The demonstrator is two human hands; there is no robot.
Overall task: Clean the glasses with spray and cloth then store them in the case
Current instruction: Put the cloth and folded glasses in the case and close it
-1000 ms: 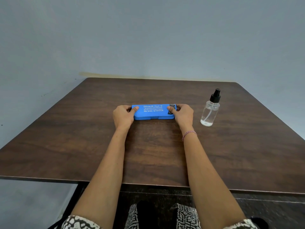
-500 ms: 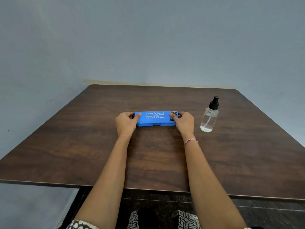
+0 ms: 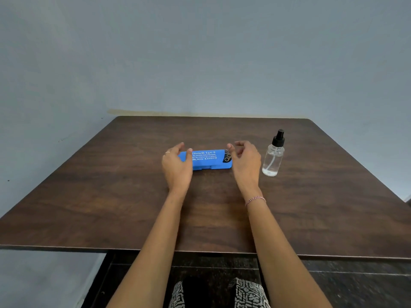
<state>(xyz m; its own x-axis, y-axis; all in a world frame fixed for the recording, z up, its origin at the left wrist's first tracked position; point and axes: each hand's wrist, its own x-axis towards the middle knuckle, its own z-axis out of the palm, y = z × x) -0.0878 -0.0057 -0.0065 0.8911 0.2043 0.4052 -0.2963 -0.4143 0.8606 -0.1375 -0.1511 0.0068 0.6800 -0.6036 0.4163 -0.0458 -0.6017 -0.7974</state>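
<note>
A blue glasses case with white lettering lies closed and flat on the brown wooden table. My left hand hovers at its left end, fingers loosely spread, holding nothing. My right hand hovers at its right end, fingers relaxed and apart from the case. A clear spray bottle with a black nozzle stands upright to the right of my right hand. Neither glasses nor a cloth is in view.
A grey wall runs behind the table's far edge. The table's front edge lies close to my lap, and dark floor shows below it.
Both hands have let go of the case's ends and lifted slightly off it, fingers spreading. The case lies where it was. The camera has tilted up.
</note>
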